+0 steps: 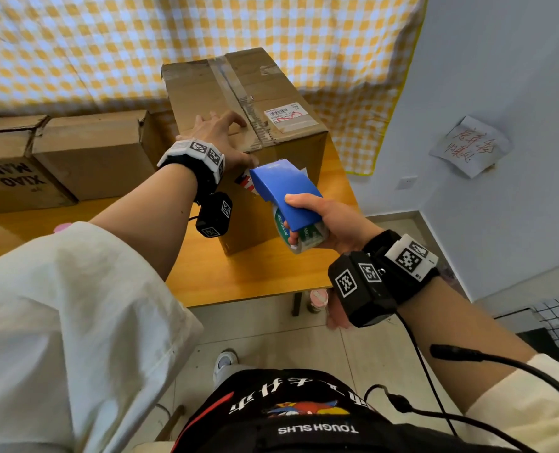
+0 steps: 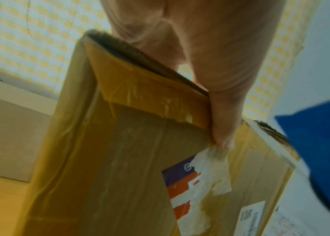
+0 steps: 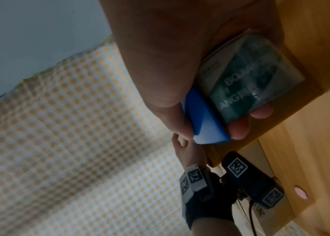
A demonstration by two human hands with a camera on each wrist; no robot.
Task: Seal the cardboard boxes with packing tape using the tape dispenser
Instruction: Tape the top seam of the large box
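A tall cardboard box (image 1: 206, 103) stands on the wooden table, with old tape along its top seam and a white label (image 1: 288, 116). My left hand (image 1: 221, 132) lies spread on the box top, and its thumb (image 2: 224, 111) presses over the near edge onto the front face (image 2: 119, 159). My right hand (image 1: 333, 220) grips a blue tape dispenser (image 1: 284, 191) holding a roll of clear tape (image 1: 307, 238). The dispenser's front end sits close to the top of the front face, just below my left hand. In the right wrist view my fingers (image 3: 238, 129) wrap around the roll (image 3: 250, 79).
Two lower cardboard boxes (image 1: 98, 152) (image 1: 6, 168) stand to the left on the table (image 1: 255, 276). A yellow checked cloth (image 1: 108, 44) hangs behind. A jar (image 1: 317, 300) sits on the floor under the table's near edge. The wall lies to the right.
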